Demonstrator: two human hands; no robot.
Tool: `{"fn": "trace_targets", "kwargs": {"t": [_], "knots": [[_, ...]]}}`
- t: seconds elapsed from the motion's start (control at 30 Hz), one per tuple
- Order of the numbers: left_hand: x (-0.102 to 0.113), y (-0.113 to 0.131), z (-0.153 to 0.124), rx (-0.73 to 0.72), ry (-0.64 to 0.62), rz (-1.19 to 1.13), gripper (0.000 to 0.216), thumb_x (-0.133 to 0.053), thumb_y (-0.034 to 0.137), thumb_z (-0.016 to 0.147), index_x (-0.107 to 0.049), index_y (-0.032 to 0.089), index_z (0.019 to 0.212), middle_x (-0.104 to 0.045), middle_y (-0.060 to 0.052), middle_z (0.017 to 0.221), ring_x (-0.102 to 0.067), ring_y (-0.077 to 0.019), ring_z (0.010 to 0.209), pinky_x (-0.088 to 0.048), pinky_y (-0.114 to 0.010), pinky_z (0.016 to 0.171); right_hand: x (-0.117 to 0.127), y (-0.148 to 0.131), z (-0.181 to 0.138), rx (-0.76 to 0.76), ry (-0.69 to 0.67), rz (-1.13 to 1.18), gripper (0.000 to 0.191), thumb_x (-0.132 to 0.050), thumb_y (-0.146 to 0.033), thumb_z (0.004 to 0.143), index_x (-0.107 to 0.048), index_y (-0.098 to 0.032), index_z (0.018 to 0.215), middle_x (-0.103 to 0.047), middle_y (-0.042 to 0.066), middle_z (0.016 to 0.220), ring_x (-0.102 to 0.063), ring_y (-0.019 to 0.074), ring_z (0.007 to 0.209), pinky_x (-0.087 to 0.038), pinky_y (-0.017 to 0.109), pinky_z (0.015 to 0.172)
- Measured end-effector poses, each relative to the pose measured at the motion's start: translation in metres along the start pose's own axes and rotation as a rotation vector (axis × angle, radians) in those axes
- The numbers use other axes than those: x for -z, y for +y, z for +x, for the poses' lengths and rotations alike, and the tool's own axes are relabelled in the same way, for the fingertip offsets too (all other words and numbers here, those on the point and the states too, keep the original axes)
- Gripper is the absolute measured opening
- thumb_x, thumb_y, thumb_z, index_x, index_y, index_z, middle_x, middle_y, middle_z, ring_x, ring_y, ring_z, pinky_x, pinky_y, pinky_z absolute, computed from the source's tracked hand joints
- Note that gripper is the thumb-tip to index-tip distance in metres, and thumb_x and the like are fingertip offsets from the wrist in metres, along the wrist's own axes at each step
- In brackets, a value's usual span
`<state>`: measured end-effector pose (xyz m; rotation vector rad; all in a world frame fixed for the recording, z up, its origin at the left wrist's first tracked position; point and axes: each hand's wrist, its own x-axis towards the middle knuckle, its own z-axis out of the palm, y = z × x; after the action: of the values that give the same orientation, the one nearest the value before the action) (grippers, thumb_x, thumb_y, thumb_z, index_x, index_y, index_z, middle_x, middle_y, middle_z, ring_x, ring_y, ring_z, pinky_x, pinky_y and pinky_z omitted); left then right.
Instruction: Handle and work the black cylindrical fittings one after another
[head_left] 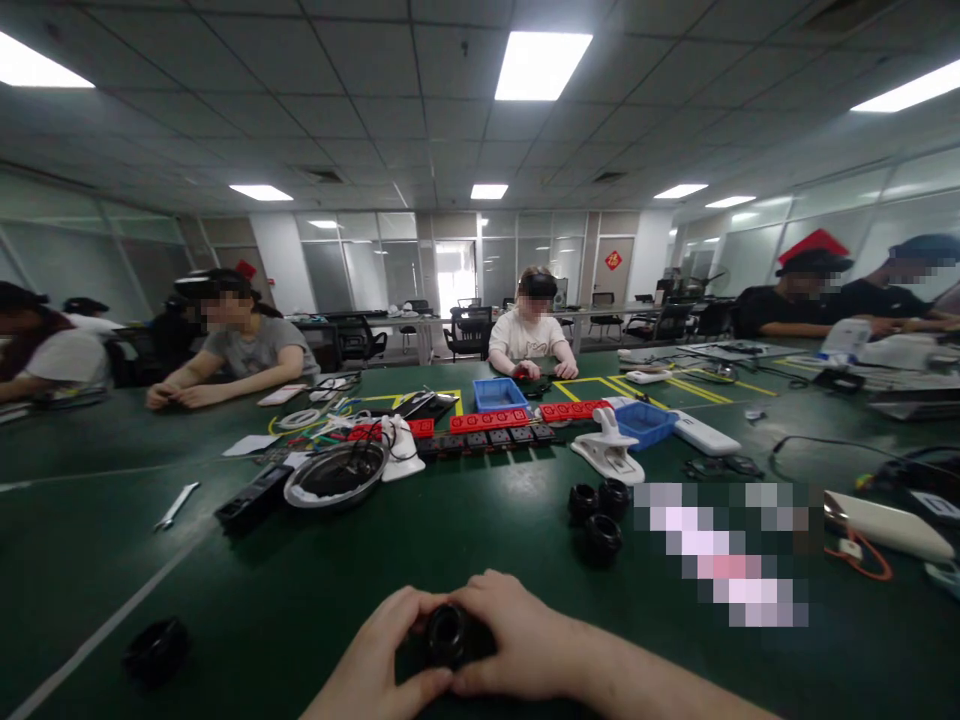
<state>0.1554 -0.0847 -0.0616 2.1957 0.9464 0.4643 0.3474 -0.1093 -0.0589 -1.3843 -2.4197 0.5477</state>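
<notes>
Both my hands meet at the bottom middle of the view over the green table. My left hand and my right hand are closed round a small black ring-shaped part, its round opening facing up towards me. Three more black ring parts lie together on the table a little beyond my right hand. One black ring part lies alone at the near left.
A metal bowl, a black bar, a wrench, red and black power strips, blue bins and a white clamp lie mid-table. Several people sit along the far and side edges.
</notes>
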Motion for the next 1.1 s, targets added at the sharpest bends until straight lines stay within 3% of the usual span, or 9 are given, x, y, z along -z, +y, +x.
{"fn": "trace_targets", "kwargs": {"t": [0.17, 0.27, 0.4, 0.5, 0.6, 0.73, 0.83, 0.97, 1.1], "knots": [[0.006, 0.01, 0.003, 0.046, -0.08, -0.009, 0.039, -0.061, 0.019, 0.065, -0.056, 0.022, 0.104, -0.057, -0.002, 0.096, -0.052, -0.0216, 0.088, -0.041, -0.029, 0.074, 0.011, 0.008, 0.003, 0.061, -0.122, 0.012, 0.027, -0.069, -0.037, 0.067, -0.062, -0.018, 0.086, -0.058, -0.001, 0.076, -0.053, 0.0149, 0.072, -0.038, 0.022, 0.062], [0.002, 0.013, 0.002, 0.089, -0.039, 0.007, 0.034, -0.061, 0.019, 0.065, -0.058, 0.021, 0.099, -0.058, -0.002, 0.091, -0.052, -0.0222, 0.085, -0.041, -0.03, 0.073, 0.004, 0.004, 0.004, -0.035, -0.084, -0.053, 0.037, -0.068, -0.049, 0.063, -0.061, -0.018, 0.083, -0.058, 0.0, 0.073, -0.053, 0.0161, 0.067, -0.037, 0.023, 0.055], [-0.005, 0.008, -0.001, 0.1, 0.057, -0.031, 0.027, -0.061, 0.021, 0.066, -0.058, 0.019, 0.093, -0.058, -0.003, 0.089, -0.053, -0.0231, 0.085, -0.042, -0.032, 0.075, -0.009, -0.004, 0.004, -0.141, 0.028, -0.208, 0.054, -0.064, -0.064, 0.055, -0.06, -0.015, 0.077, -0.06, 0.005, 0.073, -0.054, 0.0219, 0.068, -0.041, 0.032, 0.064], [-0.007, 0.0, -0.002, 0.069, 0.109, -0.058, 0.039, -0.066, 0.024, 0.064, -0.055, 0.021, 0.101, -0.056, -0.005, 0.101, -0.051, -0.026, 0.094, -0.042, -0.035, 0.082, -0.008, -0.006, 0.002, -0.092, 0.07, -0.174, 0.058, -0.065, -0.064, 0.055, -0.059, -0.015, 0.086, -0.061, 0.006, 0.081, -0.055, 0.0236, 0.075, -0.041, 0.035, 0.07], [-0.005, -0.004, -0.001, 0.03, 0.138, -0.082, 0.049, -0.068, 0.028, 0.064, -0.053, 0.023, 0.11, -0.054, -0.006, 0.109, -0.048, -0.0274, 0.099, -0.039, -0.037, 0.086, 0.003, -0.001, 0.001, 0.021, -0.002, -0.05, 0.058, -0.067, -0.053, 0.061, -0.054, -0.018, 0.106, -0.059, 0.006, 0.095, -0.054, 0.0221, 0.085, -0.042, 0.032, 0.074], [0.0, -0.003, 0.002, 0.001, 0.018, -0.055, 0.033, -0.064, 0.027, 0.069, -0.06, 0.023, 0.101, -0.057, -0.002, 0.093, -0.052, -0.023, 0.088, -0.041, -0.032, 0.077, 0.014, 0.011, 0.004, 0.146, -0.168, -0.02, 0.037, -0.066, -0.035, 0.071, -0.057, -0.017, 0.102, -0.058, 0.004, 0.092, -0.053, 0.0192, 0.086, -0.041, 0.027, 0.073], [0.003, 0.0, 0.002, 0.016, -0.068, -0.073, 0.039, -0.066, 0.023, 0.065, -0.06, 0.022, 0.104, -0.056, -0.001, 0.09, -0.051, -0.0208, 0.085, -0.04, -0.029, 0.074, 0.015, 0.016, 0.007, 0.187, -0.214, -0.008, 0.027, -0.067, -0.029, 0.071, -0.06, -0.017, 0.093, -0.057, 0.0, 0.084, -0.052, 0.0158, 0.079, -0.039, 0.024, 0.07], [0.005, 0.007, -0.001, 0.01, -0.121, -0.101, 0.041, -0.065, 0.022, 0.065, -0.059, 0.022, 0.105, -0.055, -0.001, 0.091, -0.051, -0.0202, 0.085, -0.038, -0.028, 0.073, 0.01, 0.018, 0.008, 0.145, -0.196, 0.026, 0.029, -0.072, -0.037, 0.064, -0.058, -0.018, 0.081, -0.052, -0.004, 0.072, -0.048, 0.0142, 0.073, -0.036, 0.022, 0.063], [0.003, 0.017, -0.004, 0.043, -0.077, -0.074, 0.037, -0.065, 0.021, 0.065, -0.06, 0.022, 0.101, -0.055, -0.001, 0.09, -0.051, -0.0205, 0.085, -0.039, -0.028, 0.073, 0.004, 0.017, 0.006, 0.068, -0.138, 0.054, 0.038, -0.073, -0.047, 0.057, -0.057, -0.02, 0.079, -0.051, -0.005, 0.07, -0.047, 0.0136, 0.069, -0.034, 0.021, 0.059]]}}
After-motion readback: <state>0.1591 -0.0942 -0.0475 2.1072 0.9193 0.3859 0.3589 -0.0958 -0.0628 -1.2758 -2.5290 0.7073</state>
